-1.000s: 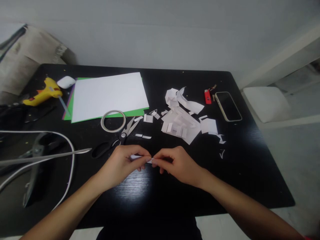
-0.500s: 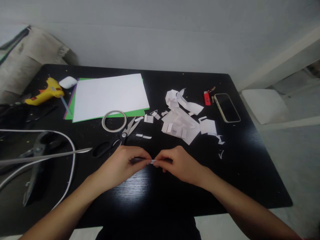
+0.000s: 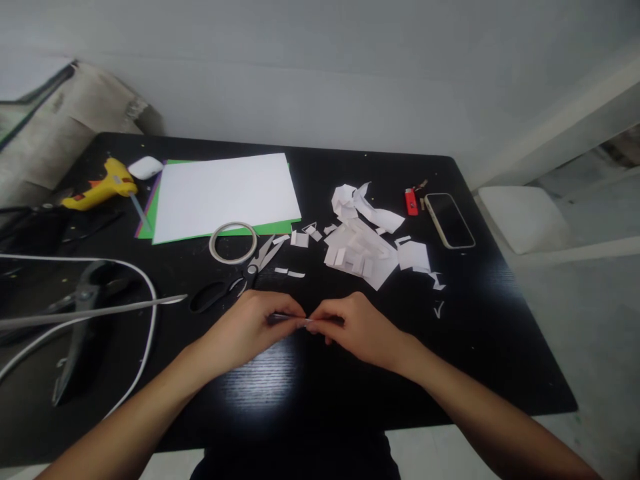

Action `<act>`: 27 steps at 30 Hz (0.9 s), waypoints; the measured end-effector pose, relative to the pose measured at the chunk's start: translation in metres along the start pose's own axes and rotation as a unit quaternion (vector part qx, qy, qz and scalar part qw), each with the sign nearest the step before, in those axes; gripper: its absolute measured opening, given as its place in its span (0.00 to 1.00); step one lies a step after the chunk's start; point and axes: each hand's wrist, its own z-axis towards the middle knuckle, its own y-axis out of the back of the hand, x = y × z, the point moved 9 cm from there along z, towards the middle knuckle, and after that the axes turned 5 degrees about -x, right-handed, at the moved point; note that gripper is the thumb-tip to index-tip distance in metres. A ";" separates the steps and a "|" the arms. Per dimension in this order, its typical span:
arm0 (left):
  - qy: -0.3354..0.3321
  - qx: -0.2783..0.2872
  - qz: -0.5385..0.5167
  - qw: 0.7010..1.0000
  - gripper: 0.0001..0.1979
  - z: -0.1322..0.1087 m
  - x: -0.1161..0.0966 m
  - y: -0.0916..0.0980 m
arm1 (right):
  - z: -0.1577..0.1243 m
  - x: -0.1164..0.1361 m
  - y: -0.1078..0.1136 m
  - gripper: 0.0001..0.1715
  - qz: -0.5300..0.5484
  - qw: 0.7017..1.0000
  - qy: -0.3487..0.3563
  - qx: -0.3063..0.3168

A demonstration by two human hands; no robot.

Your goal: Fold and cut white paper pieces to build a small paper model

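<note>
My left hand [image 3: 257,325] and my right hand [image 3: 353,325] meet fingertip to fingertip above the front of the black table [image 3: 450,373]. Both are closed in a pinch on a small strip of white paper [image 3: 309,321], most of it hidden by the fingers. Just beyond my left hand lie open scissors [image 3: 253,270] with black handles, and a roll of tape [image 3: 214,247] rests beside them. Two tiny paper strips [image 3: 296,274] are on the table past my fingers. Farther right sits a heap of cut and folded white paper pieces [image 3: 383,267].
White sheets [image 3: 225,190] lie over green card [image 3: 295,221] at the back. At left are a yellow glue gun [image 3: 103,190], a white rounded object [image 3: 145,167], a white cable [image 3: 151,313] and dark pliers-like tools [image 3: 75,347]. A red lighter [image 3: 411,202] and a phone [image 3: 451,221] lie at right.
The view has shifted slightly. My fingertips have drawn closer together, and less of the white paper strip shows between them. Things on the table stay in place.
</note>
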 end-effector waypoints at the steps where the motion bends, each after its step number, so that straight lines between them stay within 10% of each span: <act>1: 0.001 0.002 -0.001 1.000 0.07 0.000 0.000 -0.001 | 0.000 0.000 0.000 0.09 -0.001 1.000 -0.001 -0.002; 27: 0.003 0.005 -0.008 1.000 0.08 -0.003 0.001 -0.001 | -0.005 0.005 0.003 0.12 0.039 0.999 -0.001 0.024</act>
